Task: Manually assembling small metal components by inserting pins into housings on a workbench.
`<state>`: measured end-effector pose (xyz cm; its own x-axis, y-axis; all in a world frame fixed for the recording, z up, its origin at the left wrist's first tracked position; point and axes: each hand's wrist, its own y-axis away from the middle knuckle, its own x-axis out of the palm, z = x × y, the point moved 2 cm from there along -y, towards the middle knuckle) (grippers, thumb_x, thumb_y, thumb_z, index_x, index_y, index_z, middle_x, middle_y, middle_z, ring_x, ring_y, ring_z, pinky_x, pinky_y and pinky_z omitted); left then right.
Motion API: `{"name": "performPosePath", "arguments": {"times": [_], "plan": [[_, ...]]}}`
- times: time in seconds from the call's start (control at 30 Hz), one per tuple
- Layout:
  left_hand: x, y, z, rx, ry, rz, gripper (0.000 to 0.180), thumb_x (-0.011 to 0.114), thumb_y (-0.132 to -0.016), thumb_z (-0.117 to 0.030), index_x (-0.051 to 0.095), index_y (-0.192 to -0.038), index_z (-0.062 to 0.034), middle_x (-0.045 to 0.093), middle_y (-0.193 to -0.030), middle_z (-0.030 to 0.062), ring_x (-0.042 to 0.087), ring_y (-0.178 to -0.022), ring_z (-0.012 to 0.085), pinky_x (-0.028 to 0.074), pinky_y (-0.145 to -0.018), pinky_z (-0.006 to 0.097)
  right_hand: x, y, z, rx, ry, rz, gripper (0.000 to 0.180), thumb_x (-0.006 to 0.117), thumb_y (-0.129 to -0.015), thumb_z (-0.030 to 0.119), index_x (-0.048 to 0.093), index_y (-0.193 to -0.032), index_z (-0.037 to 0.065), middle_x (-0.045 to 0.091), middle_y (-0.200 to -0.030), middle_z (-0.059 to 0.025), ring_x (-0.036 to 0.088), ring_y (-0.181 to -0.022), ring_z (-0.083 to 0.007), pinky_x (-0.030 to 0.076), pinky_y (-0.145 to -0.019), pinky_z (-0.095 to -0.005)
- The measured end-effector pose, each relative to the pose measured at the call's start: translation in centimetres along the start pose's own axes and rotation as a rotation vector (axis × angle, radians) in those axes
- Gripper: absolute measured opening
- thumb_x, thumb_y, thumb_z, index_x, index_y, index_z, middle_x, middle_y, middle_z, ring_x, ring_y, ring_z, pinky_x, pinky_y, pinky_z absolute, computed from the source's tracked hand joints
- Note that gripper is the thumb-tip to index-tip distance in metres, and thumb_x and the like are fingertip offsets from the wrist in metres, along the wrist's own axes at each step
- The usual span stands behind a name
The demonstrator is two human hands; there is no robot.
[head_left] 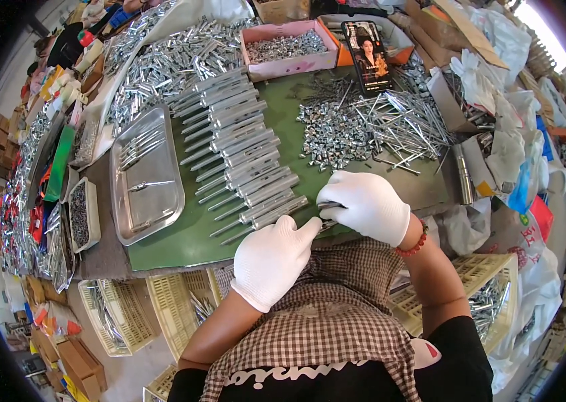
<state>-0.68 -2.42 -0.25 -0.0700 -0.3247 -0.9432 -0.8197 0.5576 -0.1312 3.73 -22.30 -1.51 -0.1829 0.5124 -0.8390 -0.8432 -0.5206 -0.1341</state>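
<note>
Both my hands wear white gloves at the front edge of a green work mat [182, 241]. My right hand [367, 204] is closed around a small metal part [328, 206] that shows at its fingertips. My left hand [273, 258] is curled, its fingers meeting the same small part from the left. Just left of my hands lies a long row of assembled silver metal cylinders with thin rods [243, 157], side by side. A heap of small metal fittings [330, 137] and loose thin rods [407, 124] lies beyond my right hand.
A steel tray [146, 177] with a few rods sits on the left. A pink box of small parts [288, 48] and a propped phone [367, 57] stand at the back. Piles of metal tubes [162, 63], plastic bags [497, 154] and yellow crates [490, 288] surround the bench.
</note>
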Motion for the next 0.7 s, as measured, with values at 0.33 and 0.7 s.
{"name": "performPosePath", "arguments": {"times": [0.33,0.7], "plan": [[0.0,0.1,-0.2,-0.008,-0.002,0.015,0.023,0.063,-0.091,-0.019,0.068,-0.113,-0.0211,0.055,-0.077,0.0083,0.061,-0.060,0.0283,0.048,-0.052,0.040,-0.5,2.3,-0.5,0.173,0.270,-0.058,0.011,0.067,-0.087,0.012,0.066,-0.097,0.009,0.064,-0.088,-0.0099,0.065,-0.083,-0.0329,0.053,-0.071,-0.0422],[1.4,-1.2,-1.2,-0.020,0.001,-0.031,0.025,0.063,-0.091,-0.019,0.066,-0.116,-0.0202,0.056,-0.078,0.0085,0.062,-0.058,0.0286,0.049,-0.051,0.040,-1.1,3.8,0.5,0.173,-0.210,-0.261,0.017,0.069,-0.084,0.003,0.072,-0.100,0.008,0.069,-0.090,-0.0101,0.067,-0.078,-0.0302,0.054,-0.069,-0.0366]]}}
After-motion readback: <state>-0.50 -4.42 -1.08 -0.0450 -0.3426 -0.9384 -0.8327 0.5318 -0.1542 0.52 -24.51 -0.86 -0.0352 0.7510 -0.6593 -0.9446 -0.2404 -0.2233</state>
